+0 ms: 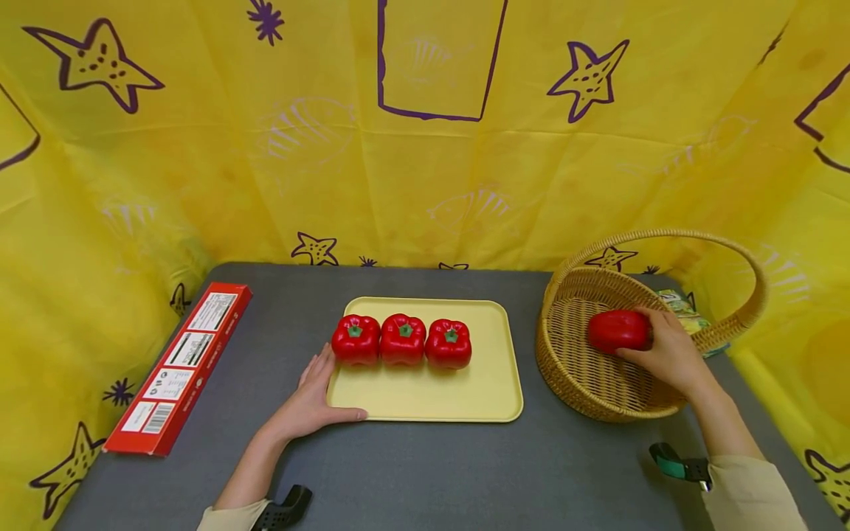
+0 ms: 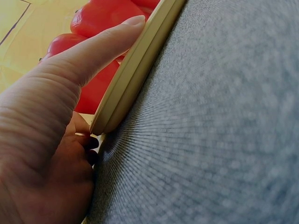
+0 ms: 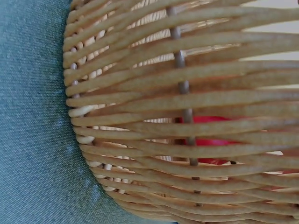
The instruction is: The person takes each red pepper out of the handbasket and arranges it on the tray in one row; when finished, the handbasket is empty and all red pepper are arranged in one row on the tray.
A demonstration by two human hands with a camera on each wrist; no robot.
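Observation:
My right hand [image 1: 674, 354] reaches into a woven wicker basket [image 1: 554, 361] and grips a red bell pepper [image 1: 619, 330] by its right end. In the right wrist view the basket's wall [image 3: 140, 98] covers the hand, and a bit of red pepper [image 3: 212, 140] shows through the weave. My left hand [image 1: 307, 402] rests at the near left corner of a pale yellow tray [image 1: 432, 398], its thumb straight along the front rim and its fingers along the left side. Three red bell peppers [image 1: 402, 339] with green stems stand in a row on the tray.
A long red box [image 1: 179, 369] with white labels lies at the left of the grey table [image 1: 425, 472]. The basket's arched handle [image 1: 664, 233] rises over its opening. Behind it on the right lies a colourful printed packet [image 1: 687, 313]. Yellow patterned cloth [image 1: 425, 184] surrounds the table.

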